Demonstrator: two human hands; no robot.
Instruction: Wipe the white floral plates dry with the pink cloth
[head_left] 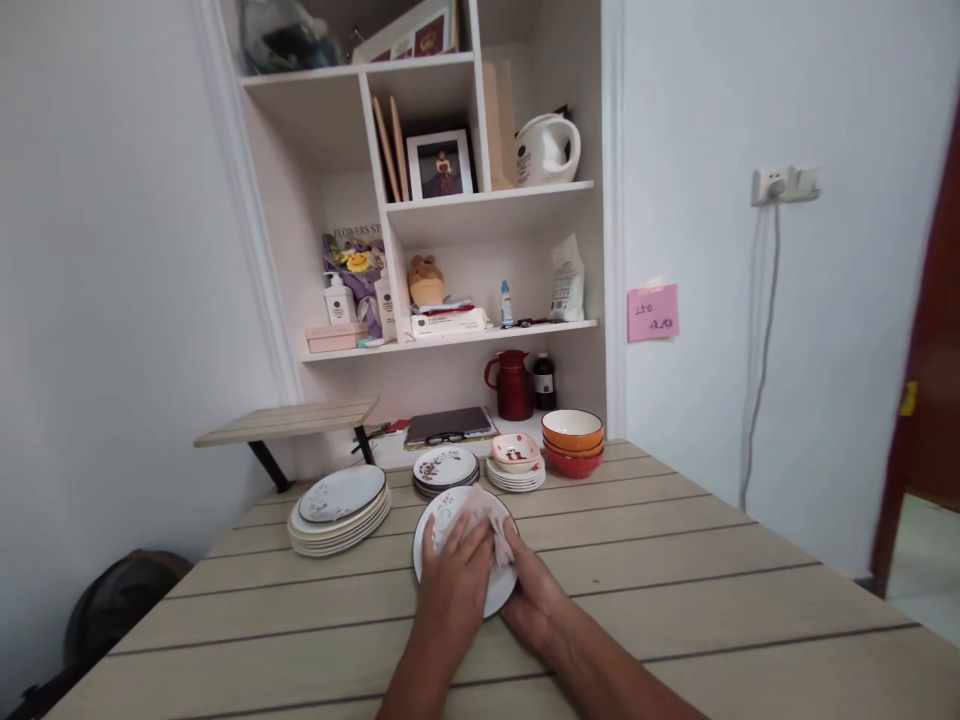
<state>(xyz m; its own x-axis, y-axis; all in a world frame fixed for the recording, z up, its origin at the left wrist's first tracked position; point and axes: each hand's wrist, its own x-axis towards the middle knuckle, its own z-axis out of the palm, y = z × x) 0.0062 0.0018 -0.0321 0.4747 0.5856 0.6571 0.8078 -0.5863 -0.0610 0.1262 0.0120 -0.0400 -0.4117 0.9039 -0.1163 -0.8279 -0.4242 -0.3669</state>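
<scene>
A white plate with a dark rim (433, 520) is in front of me, low in the head view. My left hand (455, 565) lies over the plate's face, fingers bent against a thin pale pink cloth (480, 505). My right hand (531, 595) grips the plate's right edge, its thumb on top near the cloth and its other fingers hidden beneath. Just behind stands a stack of dark-rimmed patterned plates (445, 468). Larger plates are stacked (341, 505) to the left.
Behind the plate, small dishes (516, 465) and orange and red bowls (573, 443) stand stacked. A raised wooden shelf (289, 421) is at the back left. A closed laptop (448, 425) and a red jug (513, 385) sit farther back, under white wall shelves (495, 197).
</scene>
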